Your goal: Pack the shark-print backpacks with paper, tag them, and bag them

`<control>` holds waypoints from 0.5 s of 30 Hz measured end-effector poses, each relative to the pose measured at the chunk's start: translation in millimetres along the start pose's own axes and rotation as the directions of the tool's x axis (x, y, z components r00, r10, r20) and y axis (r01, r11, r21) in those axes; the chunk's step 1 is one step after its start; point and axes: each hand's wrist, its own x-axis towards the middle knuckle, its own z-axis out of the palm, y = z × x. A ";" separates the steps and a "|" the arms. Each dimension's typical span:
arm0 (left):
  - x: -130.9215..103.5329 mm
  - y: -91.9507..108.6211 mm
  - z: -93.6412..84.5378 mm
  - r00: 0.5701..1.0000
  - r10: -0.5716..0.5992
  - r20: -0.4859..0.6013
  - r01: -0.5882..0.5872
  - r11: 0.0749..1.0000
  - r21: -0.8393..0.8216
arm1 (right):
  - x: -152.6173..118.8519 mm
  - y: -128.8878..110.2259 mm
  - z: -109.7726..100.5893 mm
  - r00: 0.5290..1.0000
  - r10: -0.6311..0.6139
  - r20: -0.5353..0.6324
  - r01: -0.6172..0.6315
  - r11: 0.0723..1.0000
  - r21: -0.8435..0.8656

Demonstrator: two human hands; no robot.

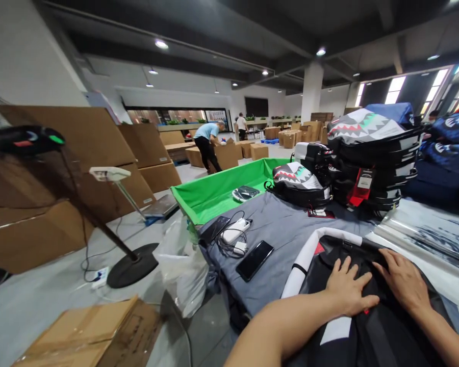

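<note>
A black bag (pixel 382 331) with a white padded strap along its edge lies on the grey cloth-covered table (pixel 229 275) at the lower right. My left hand (pixel 349 288) rests flat on it, fingers spread. My right hand (pixel 403 280) lies on the bag's right part, close to my left hand, with its fingers extended. Left of the bag are a black phone (pixel 254 260) and a white power bank (pixel 235 230) with tangled cables. Beyond it sit a shark-mouth patterned backpack (pixel 300 186) and a tall stack of similar backpacks (pixel 371 158).
A green-lined bin (pixel 214 191) adjoins the table's far edge, holding a packed item. Clear plastic bags (pixel 432 239) lie at the right. Cartons (pixel 87 331), a scanner stand (pixel 132 265) and a white sack (pixel 183 270) stand left. Two people are farther back.
</note>
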 end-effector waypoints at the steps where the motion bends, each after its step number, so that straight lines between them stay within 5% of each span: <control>1: -3.7 -2.2 1.7 0.999 0.004 -0.035 -0.004 1.000 -0.007 | 4.3 11.8 -2.2 1.000 -0.015 0.018 0.015 1.000 -0.014; 7: -19.0 -6.8 11.6 0.993 0.013 -0.115 -0.011 1.000 0.013 | 45.8 79.3 6.9 0.913 0.000 0.407 -0.031 0.997 0.070; 11: -10.9 -9.2 -5.3 0.988 0.142 -0.061 -0.134 0.984 0.118 | 62.4 58.7 -1.5 0.845 0.071 0.529 -0.062 0.997 -0.033; 13: -0.1 -14.4 -15.2 0.983 0.180 -0.047 -0.171 0.974 0.148 | 66.0 40.8 -13.5 0.771 0.114 0.626 -0.051 0.992 -0.119; 15: 12.1 -22.6 -18.4 0.997 0.064 -0.040 -0.058 0.989 0.133 | 70.1 29.6 -24.1 0.724 0.152 0.673 -0.071 0.987 -0.146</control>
